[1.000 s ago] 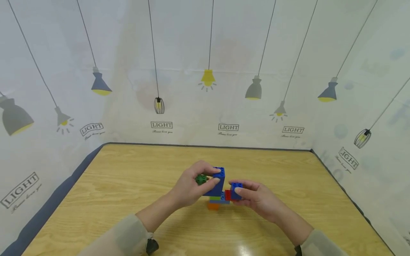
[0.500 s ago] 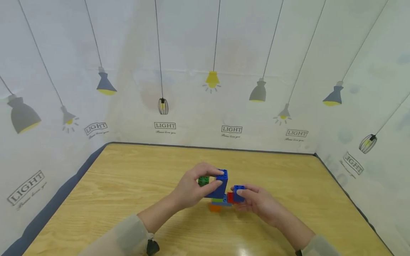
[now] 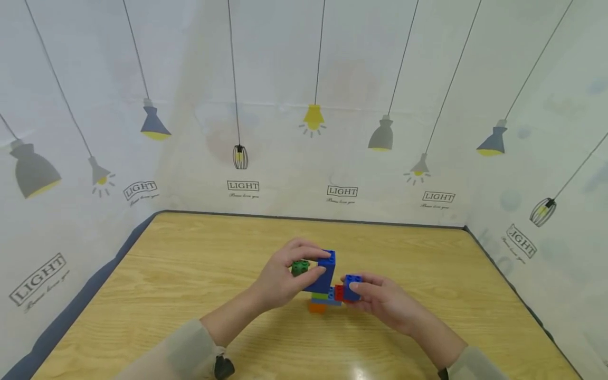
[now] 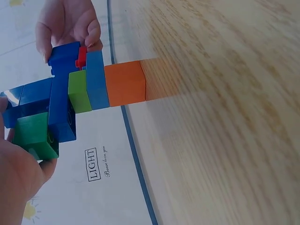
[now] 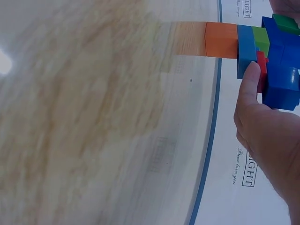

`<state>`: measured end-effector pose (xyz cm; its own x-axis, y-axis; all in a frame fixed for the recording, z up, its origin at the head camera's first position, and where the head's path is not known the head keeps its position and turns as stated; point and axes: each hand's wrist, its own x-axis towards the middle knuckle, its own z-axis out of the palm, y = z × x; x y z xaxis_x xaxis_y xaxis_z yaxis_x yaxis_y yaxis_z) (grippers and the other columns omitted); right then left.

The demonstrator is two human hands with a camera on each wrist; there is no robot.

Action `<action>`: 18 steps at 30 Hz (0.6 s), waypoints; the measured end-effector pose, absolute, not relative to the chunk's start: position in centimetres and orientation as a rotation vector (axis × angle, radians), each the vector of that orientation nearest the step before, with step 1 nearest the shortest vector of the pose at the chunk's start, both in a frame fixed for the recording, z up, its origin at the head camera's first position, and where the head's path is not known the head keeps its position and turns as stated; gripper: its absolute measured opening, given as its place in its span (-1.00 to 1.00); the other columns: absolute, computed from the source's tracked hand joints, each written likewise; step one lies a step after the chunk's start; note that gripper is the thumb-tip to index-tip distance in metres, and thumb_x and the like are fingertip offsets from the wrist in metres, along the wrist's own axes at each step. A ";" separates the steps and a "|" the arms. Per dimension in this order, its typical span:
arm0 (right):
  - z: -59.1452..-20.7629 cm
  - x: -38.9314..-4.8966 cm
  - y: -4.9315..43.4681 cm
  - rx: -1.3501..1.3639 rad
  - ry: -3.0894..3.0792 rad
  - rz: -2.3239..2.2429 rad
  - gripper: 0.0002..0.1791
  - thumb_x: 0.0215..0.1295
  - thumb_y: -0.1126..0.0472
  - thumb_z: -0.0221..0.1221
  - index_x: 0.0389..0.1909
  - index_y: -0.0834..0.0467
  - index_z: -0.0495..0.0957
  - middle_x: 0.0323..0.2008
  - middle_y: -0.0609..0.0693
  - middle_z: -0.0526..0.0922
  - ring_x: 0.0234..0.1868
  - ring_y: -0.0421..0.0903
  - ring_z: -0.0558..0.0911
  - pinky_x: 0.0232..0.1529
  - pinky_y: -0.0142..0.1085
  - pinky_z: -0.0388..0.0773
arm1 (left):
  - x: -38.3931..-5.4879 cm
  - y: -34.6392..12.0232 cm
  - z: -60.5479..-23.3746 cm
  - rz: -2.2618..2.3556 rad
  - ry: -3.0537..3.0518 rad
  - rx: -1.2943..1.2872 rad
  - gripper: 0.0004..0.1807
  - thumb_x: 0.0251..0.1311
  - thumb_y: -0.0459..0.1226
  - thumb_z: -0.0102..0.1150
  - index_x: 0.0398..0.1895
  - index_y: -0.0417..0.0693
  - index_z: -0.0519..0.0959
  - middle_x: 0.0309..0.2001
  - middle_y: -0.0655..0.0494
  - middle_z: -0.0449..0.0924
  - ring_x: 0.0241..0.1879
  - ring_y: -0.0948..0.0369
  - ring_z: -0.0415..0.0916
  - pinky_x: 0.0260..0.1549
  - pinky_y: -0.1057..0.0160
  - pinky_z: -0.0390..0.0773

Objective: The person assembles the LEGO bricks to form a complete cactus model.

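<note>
A stack of toy building bricks stands on the table, an orange brick (image 4: 125, 83) at its foot. Above it come a light blue brick (image 4: 97, 80), a lime green brick (image 4: 78, 91) and a long blue brick (image 4: 62, 110). My left hand (image 3: 279, 277) pinches the upper blue bricks (image 3: 325, 272) between thumb and fingers, a dark green brick (image 4: 35, 133) beside its palm. At the right side of the stack, my right hand (image 3: 389, 303) grips a small blue brick (image 5: 281, 89) with thumb and fingers. A red brick (image 5: 261, 72) sits between that brick and the light blue one.
The wooden table (image 3: 214, 237) has a dark edge (image 3: 304, 217) along its back. Pale wall sheets (image 3: 275, 184) printed with hanging lamps stand behind it and on both sides.
The head view has shifted slightly. Both hands keep the same holds on the bricks, and I see no clear movement of the stack.
</note>
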<state>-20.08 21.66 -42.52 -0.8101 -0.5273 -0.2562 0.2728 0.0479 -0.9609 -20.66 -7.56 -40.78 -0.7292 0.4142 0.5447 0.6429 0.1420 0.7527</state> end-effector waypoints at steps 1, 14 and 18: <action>-42.5 -20.1 21.7 -0.251 1.762 -1.822 -0.27 0.71 0.04 0.14 0.62 0.44 0.23 0.41 0.19 0.63 0.31 -0.05 0.71 0.35 -0.22 0.68 | -20.6 -7.5 -40.8 -1.629 -2.211 -1.036 -0.71 0.50 -0.30 0.37 0.21 0.09 0.77 0.18 0.07 0.66 0.17 0.13 0.67 0.12 0.05 0.79; -42.8 -19.8 22.0 -0.270 1.878 -1.772 -0.22 0.68 0.04 0.19 0.66 0.39 0.17 0.43 0.24 0.57 0.24 0.01 0.73 0.31 -0.07 0.73 | -20.6 -8.3 -40.9 -1.578 -2.256 -1.050 -0.46 0.43 -0.31 0.44 0.44 0.05 0.61 0.33 0.05 0.63 0.30 0.05 0.67 0.28 -0.08 0.71; -42.5 -19.5 22.4 -0.328 2.084 -1.701 -0.21 0.59 0.05 0.33 0.66 0.17 0.22 0.57 0.32 0.32 0.31 0.09 0.66 0.31 -0.04 0.72 | -20.5 -9.3 -40.7 -1.532 -2.275 -1.019 -0.38 0.39 -0.35 0.46 0.49 0.06 0.53 0.37 0.04 0.60 0.31 -0.06 0.69 0.24 -0.08 0.73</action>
